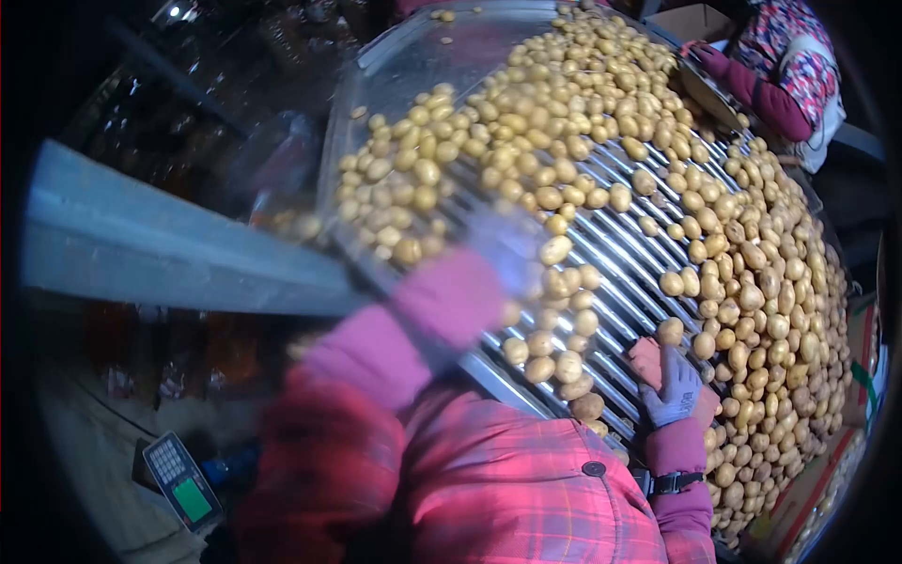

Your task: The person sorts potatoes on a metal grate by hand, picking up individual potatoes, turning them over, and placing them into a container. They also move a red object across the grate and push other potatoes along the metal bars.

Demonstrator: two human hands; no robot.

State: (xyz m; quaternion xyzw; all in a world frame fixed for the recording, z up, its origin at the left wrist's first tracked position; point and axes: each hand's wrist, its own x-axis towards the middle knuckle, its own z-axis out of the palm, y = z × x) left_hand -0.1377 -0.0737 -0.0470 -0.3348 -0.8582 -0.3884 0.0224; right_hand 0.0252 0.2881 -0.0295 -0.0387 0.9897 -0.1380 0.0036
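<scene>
My left hand (507,249), in a pale glove and smeared by motion, is over the potatoes (554,249) at the left of the metal roller bars (611,244). Its fingers are too blurred to make out. Nearer the front edge of the rollers, my right hand (675,387) wears a grey-lilac glove and has its fingers wrapped over a flat reddish-pink piece (645,359), which sticks out on both sides of the hand. One potato (670,331) lies just beyond its fingertips. A dense mass of potatoes (770,310) spreads to the right of this hand.
Another person's gloved hand (707,58) holds a board-like piece (705,94) among potatoes at the far right. A blue-grey metal beam (188,244) crosses the left side. Below it sits a scale display (183,479) with a keypad. Boxes (808,498) line the right edge.
</scene>
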